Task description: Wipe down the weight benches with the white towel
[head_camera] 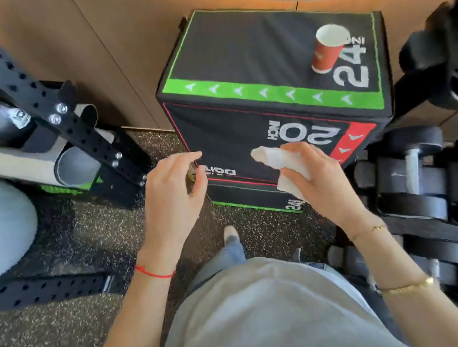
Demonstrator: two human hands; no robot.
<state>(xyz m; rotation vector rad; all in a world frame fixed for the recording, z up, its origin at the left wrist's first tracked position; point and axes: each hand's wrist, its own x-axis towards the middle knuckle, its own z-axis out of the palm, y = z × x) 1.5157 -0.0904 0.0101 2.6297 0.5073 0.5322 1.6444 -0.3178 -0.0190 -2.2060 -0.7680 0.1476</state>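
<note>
I am grasping the bunched white towel point(282, 166) in my right hand point(316, 176) to wipe the plyo box point(246, 133), while my left hand point(174, 189) is hovering released beside it.

Passage between the two hands is open above the speckled floor point(94, 235). Far side blocked by a black padded box point(253, 55); its top is free except a red paper cup point(326, 50) at the far right corner. Left side obstructed by a perforated black steel frame point(50, 106) and rolled mats point(77, 164). Right side closed off by stacked dumbbells point(416, 173), close beside the box.
</note>
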